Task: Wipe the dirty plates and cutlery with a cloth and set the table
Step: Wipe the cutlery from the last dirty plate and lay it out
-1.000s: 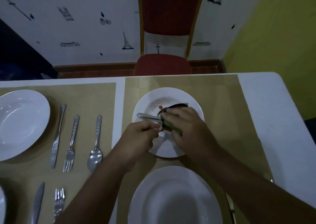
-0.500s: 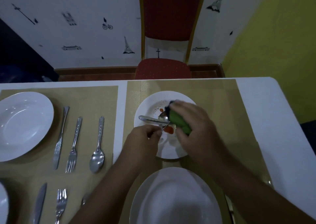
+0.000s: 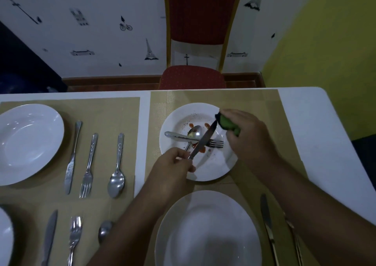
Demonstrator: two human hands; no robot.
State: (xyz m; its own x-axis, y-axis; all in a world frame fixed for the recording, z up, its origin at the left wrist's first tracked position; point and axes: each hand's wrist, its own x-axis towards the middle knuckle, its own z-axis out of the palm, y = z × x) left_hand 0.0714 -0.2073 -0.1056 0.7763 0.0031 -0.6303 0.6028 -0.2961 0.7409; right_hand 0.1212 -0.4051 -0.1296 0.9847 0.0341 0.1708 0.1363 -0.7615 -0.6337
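A dirty white plate point(image 3: 211, 172) with red sauce spots lies on the far right placemat. A spoon point(image 3: 195, 133) and a fork point(image 3: 213, 143) rest in it. My left hand point(image 3: 173, 164) grips the handle of a knife point(image 3: 203, 139), blade pointing up and right over the plate. My right hand point(image 3: 250, 137) holds a bunched green cloth point(image 3: 227, 123) at the blade's tip, above the plate's right rim.
A clean plate point(image 3: 207, 231) sits near me, with a knife point(image 3: 267, 223) to its right. The left placemat holds a white plate point(image 3: 28, 141), knife point(image 3: 71, 164), fork point(image 3: 88, 168) and spoon point(image 3: 117, 176). More cutlery point(image 3: 74, 239) lies at the lower left. A red chair point(image 3: 193, 76) faces the far edge.
My right hand has slid the green cloth up and right along the knife to its tip, baring the blade. The spoon and fork in the plate now show.
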